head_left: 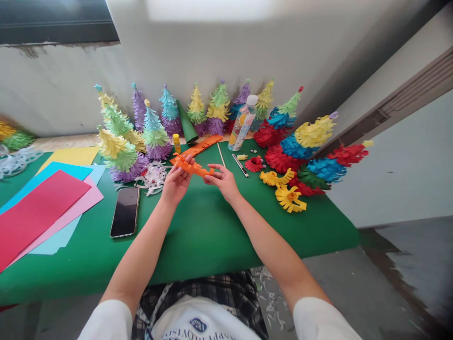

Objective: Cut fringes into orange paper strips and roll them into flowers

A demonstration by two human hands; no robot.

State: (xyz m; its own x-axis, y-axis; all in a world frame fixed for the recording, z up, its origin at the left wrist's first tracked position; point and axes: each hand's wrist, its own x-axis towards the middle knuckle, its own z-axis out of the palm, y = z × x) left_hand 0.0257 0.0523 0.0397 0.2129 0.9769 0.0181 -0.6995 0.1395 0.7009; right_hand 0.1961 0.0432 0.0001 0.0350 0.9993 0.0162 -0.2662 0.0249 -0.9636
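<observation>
An orange fringed paper strip [194,168] stretches between my two hands above the green table. My left hand [179,180] pinches its left part, where the cut fringe sticks up. At the other end, the fingers of my right hand [223,181] are closed on the strip. Just behind them a second orange paper strip [201,147] lies on the table. A yellow glue stick [176,143] stands upright near my left hand. To the right of my right hand lie a thin stick [221,155] and a utility knife [240,165].
Paper trees [155,134] line the wall, with a green cone [186,123] and a plastic bottle [242,123] among them. Yellow paper curls [290,198] lie at right. A phone [125,212], white paper scraps [155,178] and coloured sheets [42,212] cover the left of the green table [198,245].
</observation>
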